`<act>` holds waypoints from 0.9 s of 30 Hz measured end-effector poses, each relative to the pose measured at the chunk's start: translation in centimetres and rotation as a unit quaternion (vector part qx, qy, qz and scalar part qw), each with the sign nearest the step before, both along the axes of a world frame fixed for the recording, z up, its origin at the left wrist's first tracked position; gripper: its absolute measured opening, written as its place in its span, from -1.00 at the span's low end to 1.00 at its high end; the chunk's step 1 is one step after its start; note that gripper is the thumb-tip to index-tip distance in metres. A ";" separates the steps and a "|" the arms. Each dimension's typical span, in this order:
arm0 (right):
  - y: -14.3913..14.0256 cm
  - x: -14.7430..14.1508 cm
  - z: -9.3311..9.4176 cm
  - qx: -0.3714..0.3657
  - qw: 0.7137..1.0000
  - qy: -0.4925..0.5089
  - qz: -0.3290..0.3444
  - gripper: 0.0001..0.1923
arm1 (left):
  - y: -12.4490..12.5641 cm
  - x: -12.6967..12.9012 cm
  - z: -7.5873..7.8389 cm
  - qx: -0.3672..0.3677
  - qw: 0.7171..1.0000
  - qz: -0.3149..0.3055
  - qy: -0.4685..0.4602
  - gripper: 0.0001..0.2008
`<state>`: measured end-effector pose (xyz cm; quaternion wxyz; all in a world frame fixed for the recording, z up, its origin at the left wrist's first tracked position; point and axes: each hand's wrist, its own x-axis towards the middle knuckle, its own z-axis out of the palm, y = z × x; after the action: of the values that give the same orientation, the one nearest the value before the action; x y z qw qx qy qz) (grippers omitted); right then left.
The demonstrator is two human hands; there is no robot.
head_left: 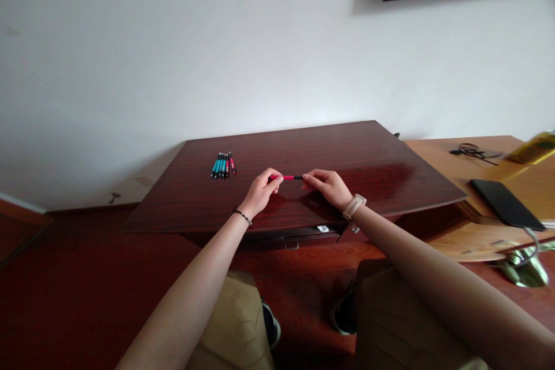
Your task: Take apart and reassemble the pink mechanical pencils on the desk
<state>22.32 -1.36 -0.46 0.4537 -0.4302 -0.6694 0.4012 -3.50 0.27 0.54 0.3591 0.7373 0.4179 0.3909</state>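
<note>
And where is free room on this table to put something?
Free: brown wooden tabletop between the hands and white wall, also right of the hands. Crowded: left, slim turquoise and pink pens; front middle, hands holding pink-black pen.

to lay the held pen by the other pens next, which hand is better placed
Likely the left hand: it holds one end of the held pen and is nearer the other pens. The right hand, at the opposite end, is farther away.
</note>
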 end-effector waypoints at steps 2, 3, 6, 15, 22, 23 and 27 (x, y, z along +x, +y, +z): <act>0.0 0.0 0.0 -0.001 1.000 -0.007 0.004 -0.47 | -0.1 0.0 0.1 0.006 1.000 0.003 0.004 -0.71; 0.1 -0.1 -0.1 -0.005 1.000 -0.002 0.004 -0.49 | -0.1 0.0 0.1 0.011 1.000 0.007 0.006 -0.71; 0.3 -0.1 -0.5 -0.004 1.000 0.027 0.005 -0.58 | -0.1 0.0 0.1 0.025 1.000 0.017 0.010 -0.72; 0.2 -0.3 -0.4 0.015 0.999 0.045 -0.011 -0.65 | -0.2 0.2 0.2 0.030 0.999 0.021 0.013 -0.71; 0.3 -0.2 -0.5 -0.001 0.998 0.058 -0.006 -0.60 | 0.0 0.1 0.0 0.027 0.999 0.024 -0.001 -0.70; 0.4 -0.2 -0.6 0.008 0.998 0.062 -0.006 -0.58 | 0.0 0.1 0.0 0.026 0.999 0.024 -0.004 -0.70; 0.6 0.0 -0.9 0.023 0.998 0.046 -0.021 -0.67 | 0.2 -0.1 -0.2 0.025 0.999 0.026 -0.011 -0.69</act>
<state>22.29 -0.74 -1.37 0.5022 -0.4150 -0.6476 0.3952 -3.57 0.42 0.31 0.3350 0.7303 0.4230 0.4189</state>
